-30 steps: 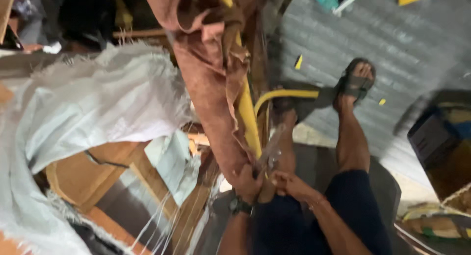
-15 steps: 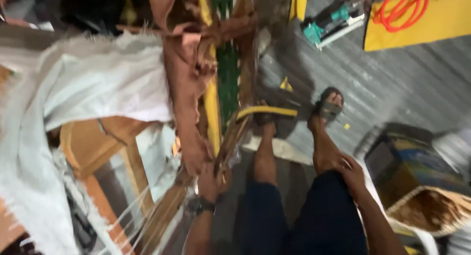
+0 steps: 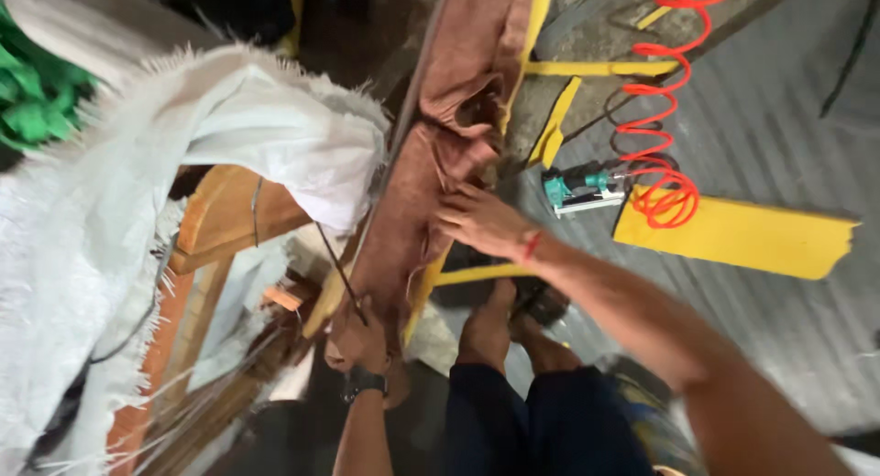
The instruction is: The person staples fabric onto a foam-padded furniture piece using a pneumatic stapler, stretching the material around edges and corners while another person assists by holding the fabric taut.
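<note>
- The brown cloth [image 3: 431, 164] hangs in a long strip down a yellow frame [image 3: 541, 73], running from the top of the view to the person's knees, bunched and folded near its middle.
- The right hand [image 3: 481, 221] lies on the bunched part with fingers spread and flat, pressing the cloth against the frame rather than pinching it.
- The left hand [image 3: 359, 340] (a dark watch on its wrist) is closed around the lower end of the strip; a thin dark rod [image 3: 341, 273] slants up from the fist, and I cannot tell whether the hand grips the rod as well.
- The cloth looks soft, limp and light, so it probably creases and slides wherever it is not held; the firmest hold is likely at a folded edge, drawn taut between two points.
- A white woven sack [image 3: 137, 192] drapes over a wooden frame [image 3: 220, 215] just to the left.
- A teal air tool [image 3: 579, 189] on an orange coiled hose [image 3: 662, 128] lies on the floor near the right hand.
</note>
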